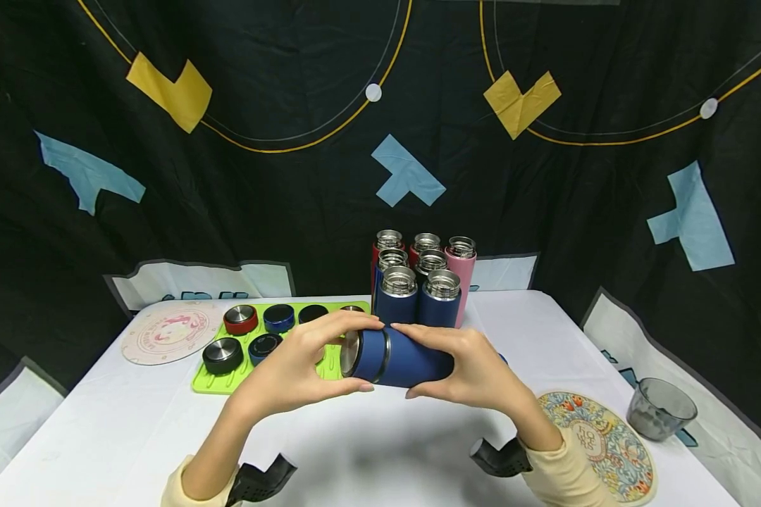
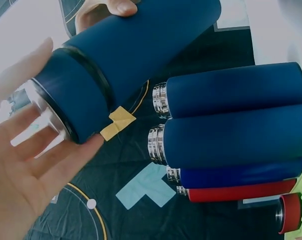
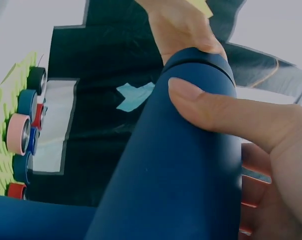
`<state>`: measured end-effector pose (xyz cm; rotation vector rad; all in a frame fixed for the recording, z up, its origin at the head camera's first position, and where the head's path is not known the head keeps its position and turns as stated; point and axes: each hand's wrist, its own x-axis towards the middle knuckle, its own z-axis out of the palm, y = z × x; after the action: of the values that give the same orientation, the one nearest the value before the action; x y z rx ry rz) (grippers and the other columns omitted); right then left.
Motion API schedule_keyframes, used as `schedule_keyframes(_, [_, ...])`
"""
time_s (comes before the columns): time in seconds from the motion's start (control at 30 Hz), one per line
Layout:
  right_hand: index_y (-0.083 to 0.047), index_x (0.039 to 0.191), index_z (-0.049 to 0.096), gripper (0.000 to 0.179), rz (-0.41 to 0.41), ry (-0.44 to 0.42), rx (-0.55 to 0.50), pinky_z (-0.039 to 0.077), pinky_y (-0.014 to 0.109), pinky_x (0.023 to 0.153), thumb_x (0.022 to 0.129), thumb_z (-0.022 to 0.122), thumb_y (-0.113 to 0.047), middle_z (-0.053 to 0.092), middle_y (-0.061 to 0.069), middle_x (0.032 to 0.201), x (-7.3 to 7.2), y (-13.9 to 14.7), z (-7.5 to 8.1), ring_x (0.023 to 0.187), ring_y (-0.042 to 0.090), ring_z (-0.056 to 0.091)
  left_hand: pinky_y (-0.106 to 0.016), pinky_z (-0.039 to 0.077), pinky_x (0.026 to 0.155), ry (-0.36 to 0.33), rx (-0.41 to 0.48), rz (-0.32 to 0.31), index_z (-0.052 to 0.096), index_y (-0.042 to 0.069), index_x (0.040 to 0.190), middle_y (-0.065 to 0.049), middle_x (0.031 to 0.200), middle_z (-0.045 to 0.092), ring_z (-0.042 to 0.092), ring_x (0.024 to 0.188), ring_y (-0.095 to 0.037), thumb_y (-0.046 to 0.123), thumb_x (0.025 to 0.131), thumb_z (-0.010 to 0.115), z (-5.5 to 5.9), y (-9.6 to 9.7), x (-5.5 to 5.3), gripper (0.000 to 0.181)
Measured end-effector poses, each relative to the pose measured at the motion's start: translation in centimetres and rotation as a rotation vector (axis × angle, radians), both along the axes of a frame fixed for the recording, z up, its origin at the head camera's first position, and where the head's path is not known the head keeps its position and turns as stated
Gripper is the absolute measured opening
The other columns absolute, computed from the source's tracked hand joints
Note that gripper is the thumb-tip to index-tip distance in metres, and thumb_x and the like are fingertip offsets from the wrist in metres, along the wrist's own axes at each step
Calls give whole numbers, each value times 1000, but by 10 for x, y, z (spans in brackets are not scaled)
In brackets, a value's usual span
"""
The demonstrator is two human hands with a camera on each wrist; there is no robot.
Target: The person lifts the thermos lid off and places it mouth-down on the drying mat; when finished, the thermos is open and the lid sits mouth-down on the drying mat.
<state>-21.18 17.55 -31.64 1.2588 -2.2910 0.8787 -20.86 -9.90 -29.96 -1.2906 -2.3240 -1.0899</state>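
Observation:
A navy thermos bottle [image 1: 415,360] is held on its side above the table, its silver-ended lid [image 1: 369,355] pointing left. My left hand [image 1: 298,355] grips the lid, thumb below and fingers over the top. Around the bottle's body curls my right hand [image 1: 475,362], with its thumb lying along the navy surface [image 3: 166,165] in the right wrist view. A dark ring separates lid and body in the left wrist view, where the lid [image 2: 70,95] sits against the body. Behind stand several lidless bottles [image 1: 397,308], navy, blue, red and pink, with steel necks.
A green mat [image 1: 212,382] at the back left carries several bottle lids. Beside it lies a round pink-printed mat [image 1: 168,334]. At the right are a floral round mat [image 1: 615,447] and a grey translucent cup [image 1: 659,408]. A black curtain hangs behind the white table [image 1: 120,429].

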Motion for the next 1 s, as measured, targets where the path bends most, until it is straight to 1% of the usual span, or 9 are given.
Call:
schedule_keyframes(0.13, [-16, 136, 57, 76, 55, -106, -28, 56, 32, 80, 69, 88, -33, 65, 0, 121, -2, 4, 1, 100, 15, 64, -38, 51, 93, 37, -5, -46, 57, 22, 132, 6, 134, 54, 50, 123, -18, 24, 72, 87, 0, -1, 0, 67])
schedule_keyframes(0.27, [-16, 136, 57, 74, 72, -138, -41, 57, 32, 79, 70, 87, -34, 65, 1, 120, -3, 5, 2, 100, 16, 64, -38, 51, 92, 62, 7, -58, 57, 20, 132, 4, 134, 55, 50, 123, -19, 20, 72, 87, 0, -1, -1, 67])
schedule_keyframes(0.33, [-16, 136, 57, 74, 64, -122, -43, 57, 32, 79, 70, 87, -34, 65, 1, 120, -3, 4, 2, 99, 16, 64, -36, 52, 90, 70, 13, -42, 57, 20, 132, 4, 133, 55, 51, 122, -19, 21, 72, 87, 0, -1, 0, 67])
schedule_keyframes(0.43, [-16, 136, 57, 75, 43, -74, -46, 56, 32, 79, 69, 88, -31, 65, 0, 121, -2, 2, 2, 99, 14, 64, -32, 54, 86, 56, 33, -13, 56, 21, 133, 3, 133, 55, 53, 118, -18, 25, 73, 86, 0, 0, 0, 67])
schedule_keyframes(0.57, [-16, 135, 57, 77, -6, 26, -35, 56, 34, 82, 66, 90, -27, 64, 1, 124, 0, -1, 1, 104, 15, 64, -27, 56, 79, 11, 70, 38, 56, 22, 132, 3, 130, 57, 57, 111, -17, 32, 73, 85, -1, 1, 0, 67])
schedule_keyframes(0.7, [-15, 135, 57, 77, -63, 133, -14, 55, 38, 84, 66, 91, -27, 62, 4, 128, 2, -4, 1, 113, 20, 61, -23, 55, 76, -23, 95, 93, 57, 20, 131, 3, 128, 59, 61, 105, -15, 36, 73, 85, 0, 2, 0, 67])
schedule_keyframes(0.8, [-15, 135, 57, 77, -94, 185, -3, 55, 40, 84, 66, 90, -28, 61, 5, 129, 3, -5, 1, 115, 22, 60, -23, 55, 76, -34, 97, 118, 56, 19, 132, 2, 127, 59, 62, 103, -15, 38, 73, 84, 0, 2, 0, 68])
schedule_keyframes(0.9, [-15, 135, 57, 78, -95, 186, -2, 56, 39, 84, 66, 90, -28, 61, 5, 129, 4, -5, 1, 114, 21, 60, -24, 55, 78, -38, 80, 114, 55, 21, 133, 3, 129, 58, 60, 106, -16, 38, 73, 84, 0, 1, 0, 69])
schedule_keyframes(1.0, [-16, 135, 58, 78, -57, 119, -18, 55, 37, 84, 65, 91, -26, 63, 3, 127, 2, -3, 1, 110, 19, 62, -28, 55, 82, -23, 56, 71, 54, 22, 135, 4, 132, 56, 56, 112, -16, 34, 73, 85, 0, 0, -1, 70])
